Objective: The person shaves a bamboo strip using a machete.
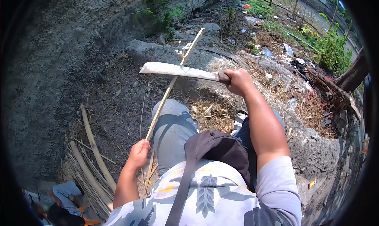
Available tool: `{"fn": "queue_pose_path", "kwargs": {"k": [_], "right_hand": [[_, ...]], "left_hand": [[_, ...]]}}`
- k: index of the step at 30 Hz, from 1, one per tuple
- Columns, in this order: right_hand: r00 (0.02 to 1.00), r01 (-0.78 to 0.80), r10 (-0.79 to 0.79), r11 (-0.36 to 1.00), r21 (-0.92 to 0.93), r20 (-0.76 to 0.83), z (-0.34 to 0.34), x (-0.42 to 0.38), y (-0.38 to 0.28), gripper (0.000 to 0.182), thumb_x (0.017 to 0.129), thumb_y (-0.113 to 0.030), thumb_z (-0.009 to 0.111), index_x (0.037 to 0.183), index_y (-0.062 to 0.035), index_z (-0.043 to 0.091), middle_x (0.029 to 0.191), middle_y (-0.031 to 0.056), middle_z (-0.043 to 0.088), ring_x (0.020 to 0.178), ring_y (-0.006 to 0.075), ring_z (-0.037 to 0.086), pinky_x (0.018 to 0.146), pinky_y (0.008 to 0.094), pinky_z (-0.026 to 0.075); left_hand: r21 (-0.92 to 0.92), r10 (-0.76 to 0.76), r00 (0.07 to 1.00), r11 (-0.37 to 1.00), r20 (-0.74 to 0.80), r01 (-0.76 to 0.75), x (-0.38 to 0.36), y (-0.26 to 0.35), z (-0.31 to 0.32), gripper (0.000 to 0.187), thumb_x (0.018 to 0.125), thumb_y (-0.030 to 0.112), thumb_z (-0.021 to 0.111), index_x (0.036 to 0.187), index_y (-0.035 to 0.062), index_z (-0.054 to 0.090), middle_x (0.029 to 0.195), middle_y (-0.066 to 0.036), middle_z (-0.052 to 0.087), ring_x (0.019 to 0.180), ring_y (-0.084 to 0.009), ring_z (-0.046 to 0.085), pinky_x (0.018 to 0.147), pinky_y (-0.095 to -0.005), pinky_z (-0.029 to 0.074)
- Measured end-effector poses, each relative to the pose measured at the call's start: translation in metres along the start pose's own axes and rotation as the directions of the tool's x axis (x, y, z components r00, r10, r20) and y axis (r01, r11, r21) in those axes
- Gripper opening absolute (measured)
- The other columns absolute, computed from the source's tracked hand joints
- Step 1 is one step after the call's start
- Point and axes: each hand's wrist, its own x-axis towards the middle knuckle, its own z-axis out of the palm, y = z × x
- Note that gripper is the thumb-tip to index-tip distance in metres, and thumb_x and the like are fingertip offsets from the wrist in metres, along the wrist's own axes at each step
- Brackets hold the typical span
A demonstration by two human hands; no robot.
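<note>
My right hand [239, 82] is closed around the dark handle of a machete [169, 69]. Its broad pale blade points left and lies across a long thin bamboo strip [164, 99], crossing it in the upper part. Curled pale shavings [184, 48] stick out from the strip just beyond the blade. Lower down, my left hand [138, 154] grips the strip, which slants up and away past my left knee. The strip's tail runs on below this hand, beside my leg.
Bamboo poles and thin strips [92, 174] lie on the ground at my left. A rough wall [47, 76] rises behind them. Another person [65, 198] sits at the lower left. Dry straw [211, 115], litter [290, 50] and a tree trunk [352, 78] lie ahead and right.
</note>
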Motion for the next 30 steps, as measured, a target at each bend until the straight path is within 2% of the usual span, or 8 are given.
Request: {"fn": "queue_pose_path", "kwargs": {"k": [1,3,10,14,18,21,25,30], "right_hand": [[0.988,-0.150,0.151,0.988,0.025,-0.019,-0.004,0.003,0.007,0.014,0.080,-0.016,0.071,0.094,-0.0133,0.069,0.090,0.0153,0.074,0.091,0.0395,0.071,0.086,0.0522,0.056],[0.993,-0.118,0.119,0.993,-0.028,0.023,-0.010,0.002,0.011,0.016,0.080,-0.017,0.071,0.095,-0.0131,0.069,0.093,0.0155,0.075,0.095,0.0385,0.071,0.087,0.0515,0.056],[0.997,-0.081,0.082,0.996,0.025,-0.012,-0.005,-0.004,-0.018,0.018,0.082,-0.024,0.073,0.097,-0.0138,0.069,0.094,0.0157,0.074,0.089,0.0411,0.071,0.080,0.0527,0.057],[0.998,-0.070,0.070,0.997,0.028,-0.001,-0.005,-0.003,-0.019,0.023,0.083,-0.027,0.076,0.098,-0.0110,0.070,0.094,0.0165,0.074,0.089,0.0405,0.071,0.078,0.0510,0.056],[0.949,-0.180,0.044,0.888,0.423,0.312,-0.009,-0.003,-0.020,0.041,0.085,-0.037,0.083,0.106,-0.0036,0.072,0.094,0.0203,0.074,0.085,0.0382,0.071,0.076,0.0458,0.053],[0.928,-0.217,0.076,0.906,0.363,0.365,-0.010,-0.006,-0.023,0.037,0.085,-0.034,0.079,0.111,-0.0085,0.074,0.103,0.0218,0.076,0.097,0.0413,0.072,0.085,0.0483,0.056],[0.985,-0.083,0.057,0.985,0.153,0.164,-0.004,-0.009,-0.020,0.027,0.085,-0.030,0.077,0.100,-0.0090,0.072,0.091,0.0188,0.075,0.093,0.0389,0.073,0.084,0.0495,0.057],[0.959,0.261,-0.254,0.964,-0.048,0.125,-0.005,-0.008,-0.037,0.012,0.083,-0.024,0.072,0.090,-0.0136,0.070,0.081,0.0107,0.074,0.083,0.0333,0.074,0.080,0.0468,0.056]], "left_hand": [[0.025,-0.005,1.000,1.000,-0.008,0.005,0.000,0.005,-0.004,0.047,0.113,0.040,0.048,0.089,0.0019,0.062,0.074,-0.004,0.058,0.072,-0.0125,0.053,0.066,-0.0327,0.046],[0.066,-0.027,0.999,0.997,-0.031,0.029,-0.006,0.014,-0.009,0.047,0.113,0.040,0.048,0.088,0.0018,0.061,0.073,-0.003,0.057,0.072,-0.0127,0.052,0.066,-0.0331,0.046],[-0.205,-0.072,0.997,0.977,-0.022,0.066,-0.007,-0.017,0.012,0.043,0.113,0.038,0.048,0.088,0.0054,0.060,0.070,0.002,0.054,0.065,-0.0092,0.047,0.059,-0.0298,0.041],[-0.175,-0.031,0.998,0.984,-0.050,0.022,-0.006,-0.025,0.016,0.042,0.113,0.038,0.049,0.088,0.0065,0.060,0.070,0.004,0.052,0.063,-0.0070,0.046,0.057,-0.0277,0.039],[-0.233,-0.051,0.999,0.971,-0.013,0.047,-0.005,-0.026,0.017,0.041,0.113,0.039,0.049,0.088,0.0071,0.059,0.069,0.005,0.050,0.062,-0.0068,0.044,0.056,-0.0277,0.038],[-0.317,-0.127,0.991,0.939,0.047,0.135,-0.005,-0.019,0.015,0.041,0.113,0.039,0.049,0.088,0.0076,0.060,0.069,0.005,0.049,0.063,-0.0067,0.043,0.057,-0.0280,0.037],[-0.235,-0.072,0.997,0.969,0.016,0.074,0.002,-0.020,0.021,0.041,0.113,0.044,0.048,0.089,0.0118,0.058,0.069,0.007,0.044,0.058,-0.0054,0.038,0.052,-0.0242,0.031],[-0.174,-0.083,0.996,0.981,0.015,0.085,0.009,-0.012,0.025,0.044,0.113,0.041,0.048,0.090,0.0063,0.061,0.072,0.004,0.051,0.067,-0.0078,0.045,0.061,-0.0288,0.040]]}}
